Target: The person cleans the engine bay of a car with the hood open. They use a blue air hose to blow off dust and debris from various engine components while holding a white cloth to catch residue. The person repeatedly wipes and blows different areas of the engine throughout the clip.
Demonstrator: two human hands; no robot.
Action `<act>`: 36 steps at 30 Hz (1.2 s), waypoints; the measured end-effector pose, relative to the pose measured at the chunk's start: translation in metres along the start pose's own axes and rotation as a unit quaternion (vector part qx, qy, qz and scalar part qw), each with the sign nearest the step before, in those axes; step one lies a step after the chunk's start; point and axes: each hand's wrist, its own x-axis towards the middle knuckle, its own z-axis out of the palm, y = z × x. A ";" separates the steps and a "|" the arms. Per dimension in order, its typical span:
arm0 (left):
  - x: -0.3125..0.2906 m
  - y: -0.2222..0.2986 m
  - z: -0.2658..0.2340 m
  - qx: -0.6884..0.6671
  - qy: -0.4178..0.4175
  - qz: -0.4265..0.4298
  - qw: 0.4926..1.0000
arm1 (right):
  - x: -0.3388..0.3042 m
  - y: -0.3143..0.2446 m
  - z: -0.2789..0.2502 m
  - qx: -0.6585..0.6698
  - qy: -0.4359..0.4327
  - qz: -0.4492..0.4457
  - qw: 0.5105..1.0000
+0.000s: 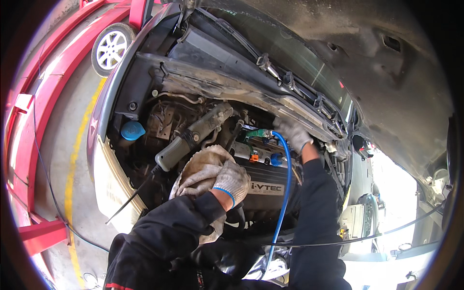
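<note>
My left hand (231, 182), in a whitish knit glove with a blue cuff edge, is closed on a stained beige rag (200, 166) at the front of a car's engine bay. Part of the rag hangs below the wrist. Farther back and to the right, my gloved right hand (294, 133) is smeared by motion, so its fingers do not read clearly. Beside it, a blue hose (288, 181) ends in a green fitting (260, 133) above the engine. The dark engine cover (261, 173) lies between my forearms. An orange piece (253, 158) and a blue piece (277, 159) sit behind the cover.
The raised hood (367, 63) hangs over the right side. At the left are a blue reservoir cap (132, 130), a headlight (115, 186) and a thin rod (131, 199). A wheel (112, 50) rests by red lift beams (53, 77). A black cable (372, 237) crosses my right arm.
</note>
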 end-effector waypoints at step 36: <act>-0.002 0.005 0.006 -0.058 0.022 -0.029 0.998 | 0.069 0.013 0.083 -0.845 -0.208 -0.244 0.428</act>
